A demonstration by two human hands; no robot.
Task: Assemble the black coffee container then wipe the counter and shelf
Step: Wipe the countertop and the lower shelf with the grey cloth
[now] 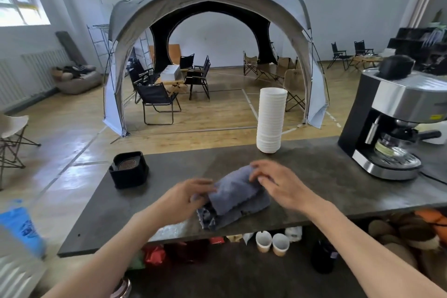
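A grey-blue cloth (235, 197) lies bunched and folded on the dark grey counter (326, 176), near its front edge. My left hand (191, 197) grips the cloth's left end with the fingers curled into the fabric. My right hand (278, 181) rests on the cloth's right end, fingers spread over it. The black square coffee container (129, 169) stands at the counter's far left corner, with a round metal mesh showing in its top. Both hands are well to the right of it.
A tall stack of white cups (270, 120) stands at the counter's back edge. An espresso machine (396, 123) fills the right side. Under the counter, a lower shelf (242, 271) holds two paper cups (272, 244), packets and a dark jar. A blue-and-white bag (20, 225) is at the left.
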